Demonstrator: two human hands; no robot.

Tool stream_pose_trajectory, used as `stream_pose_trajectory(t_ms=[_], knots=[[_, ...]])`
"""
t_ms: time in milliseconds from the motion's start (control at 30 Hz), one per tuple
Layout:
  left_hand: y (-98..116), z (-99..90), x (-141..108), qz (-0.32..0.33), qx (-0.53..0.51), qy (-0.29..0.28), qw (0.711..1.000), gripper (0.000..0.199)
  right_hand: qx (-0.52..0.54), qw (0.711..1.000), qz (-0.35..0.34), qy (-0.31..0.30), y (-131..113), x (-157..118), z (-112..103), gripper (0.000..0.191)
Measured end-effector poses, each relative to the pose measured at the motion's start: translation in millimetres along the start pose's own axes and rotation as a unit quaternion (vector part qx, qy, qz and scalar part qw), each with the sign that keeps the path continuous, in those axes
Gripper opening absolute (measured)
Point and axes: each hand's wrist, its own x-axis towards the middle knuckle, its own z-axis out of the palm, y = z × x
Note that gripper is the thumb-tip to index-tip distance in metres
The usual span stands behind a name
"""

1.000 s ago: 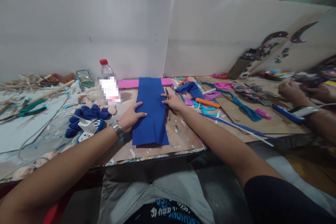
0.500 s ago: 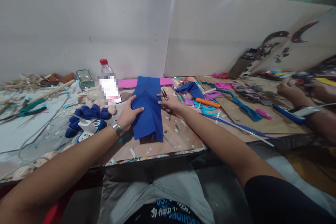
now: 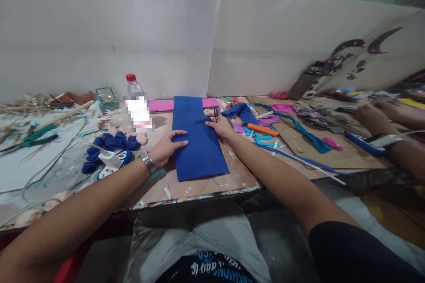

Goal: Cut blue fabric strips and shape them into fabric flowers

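A long strip of blue cloth (image 3: 195, 141) lies flat on the brown board in front of me, its near end wider than its far end. At its left edge is my left hand (image 3: 168, 147), with the thumb and index finger stretched out over the cloth and apart. My right hand (image 3: 221, 127) touches the right edge with its fingertips. Dark pointed blades, which look like small scissors (image 3: 216, 114), stick up from between the right hand's fingers; their handles are hidden. Beyond, a pink strip (image 3: 161, 105) runs partly under the cloth's far end.
To the left are a power strip (image 3: 116, 163), dark blue bundles (image 3: 114, 142), green-handled pliers (image 3: 40, 136) and a red-capped bottle (image 3: 132, 80). Rightward lie an orange cutter (image 3: 263, 130) and coloured scraps. A co-worker's hands (image 3: 368, 117) are at the far right.
The cloth's near part, which was folded and creased, now lies spread flat and wider to the right. Both my hands have shifted slightly right.
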Motion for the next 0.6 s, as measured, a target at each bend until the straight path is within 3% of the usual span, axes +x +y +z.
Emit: stream_pose_trajectory(t_ms=[267,600], knots=[[2.9,5.8,-7.9,-0.035,0.014,-0.074,0.996,0.059,0.027,0.999,-0.027,0.025,-4.5,2.2,0.0,0.044],[6.6,-0.3,-2.3,0.047,0.019,0.007,0.999,0.072,-0.003,1.0,0.006,-0.02,-5.0,-6.0,7.4,0.056]])
